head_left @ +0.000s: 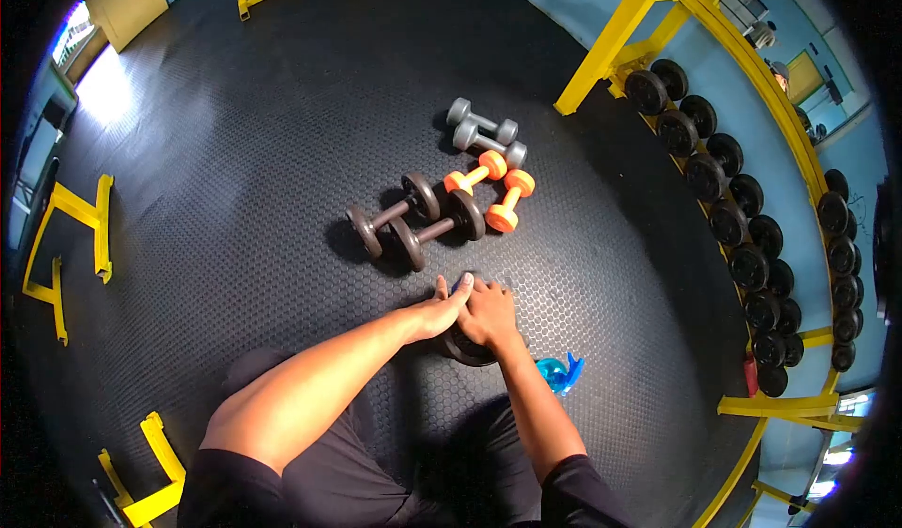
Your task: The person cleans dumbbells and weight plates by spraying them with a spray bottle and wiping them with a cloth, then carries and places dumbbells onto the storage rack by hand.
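My left hand and my right hand meet over a black round weight on the floor in front of my knees. Only the weight's near rim shows; the hands cover the rest. The right hand bends over the top of it with fingers curled. The left hand presses against the right one from the side, its fingers closed, and what they hold is hidden. Just ahead lie two dark brown dumbbells. A clear blue bottle with a blue cap is beside my right forearm.
Two orange dumbbells and two grey dumbbells lie farther ahead on the black textured mat. On the right, a yellow rack holds rows of black dumbbells. Yellow metal frames stand at the left.
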A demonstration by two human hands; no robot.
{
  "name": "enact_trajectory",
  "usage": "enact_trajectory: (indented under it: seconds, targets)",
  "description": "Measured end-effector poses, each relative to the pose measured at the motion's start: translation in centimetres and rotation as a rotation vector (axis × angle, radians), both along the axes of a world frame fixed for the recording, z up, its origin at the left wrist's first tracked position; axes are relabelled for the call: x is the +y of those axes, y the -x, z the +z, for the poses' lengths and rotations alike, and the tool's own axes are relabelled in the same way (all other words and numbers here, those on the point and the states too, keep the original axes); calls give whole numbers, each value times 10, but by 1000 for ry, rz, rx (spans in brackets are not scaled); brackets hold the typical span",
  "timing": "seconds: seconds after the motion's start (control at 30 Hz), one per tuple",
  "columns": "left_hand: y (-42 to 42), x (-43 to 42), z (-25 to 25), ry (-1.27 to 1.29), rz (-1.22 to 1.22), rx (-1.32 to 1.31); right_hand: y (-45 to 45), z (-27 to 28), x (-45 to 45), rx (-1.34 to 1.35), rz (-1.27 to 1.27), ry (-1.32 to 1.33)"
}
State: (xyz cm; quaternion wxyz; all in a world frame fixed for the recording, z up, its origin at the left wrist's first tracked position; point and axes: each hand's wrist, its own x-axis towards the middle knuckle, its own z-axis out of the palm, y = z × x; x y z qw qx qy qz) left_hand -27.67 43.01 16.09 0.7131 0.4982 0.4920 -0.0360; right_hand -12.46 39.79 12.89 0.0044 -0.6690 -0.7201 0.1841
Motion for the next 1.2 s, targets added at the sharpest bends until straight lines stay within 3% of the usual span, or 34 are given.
enact_trajectory:
  seconds: [0.03,0.1,0.2,0.27,0.33,0.47,0.5,0.53,0.6,0.73,0.8,0.87,0.93,1.0,1.07,1.13,1.2]
  targets:
    - [-1,-1,18,-39,-76,18,5,1,2,-120,144,36]
    - [-1,3,31,-46,-203,-92,-3,-7,-2,-51,155,-11]
    - [-8,3,2,2,-169,64,-26,-8,-12,131,74,-45]
    - [-9,3,2,-15,-174,74,-50,-44,-30,543,-206,-145]
    - [-8,4,1,-33,-181,82,-54,-60,-57,583,-338,-93]
    - [-6,5,-14,42,-267,-21,-6,-93,-112,1067,-918,-230]
    - [-6,3,8,-3,-258,31,9,-97,-120,1187,-1066,-271]
    - [-8,2,21,-51,-245,82,25,-85,-126,1114,-1070,-295]
    - [-13,3,19,-62,-253,95,26,-58,-122,1322,-1279,-115]
    - [-27,14,36,-155,-61,67,-29,-70,-76,1053,-948,-190]
    - [-30,28,42,-272,140,-202,-50,-72,-38,667,-715,-58]
    - [-27,37,49,-349,252,-227,-31,-18,-2,454,-444,80]
    - [-27,42,41,-351,344,-148,-2,-5,24,138,-207,307]
    - [-26,42,36,-369,371,-107,32,2,19,-25,63,161]
    - [-21,37,45,-395,325,-60,46,-83,8,-76,295,-101]
    - [-18,35,50,-394,288,-36,67,-5,-19,-437,626,214]
    - [-17,34,38,-429,288,-44,68,4,-57,-674,889,179]
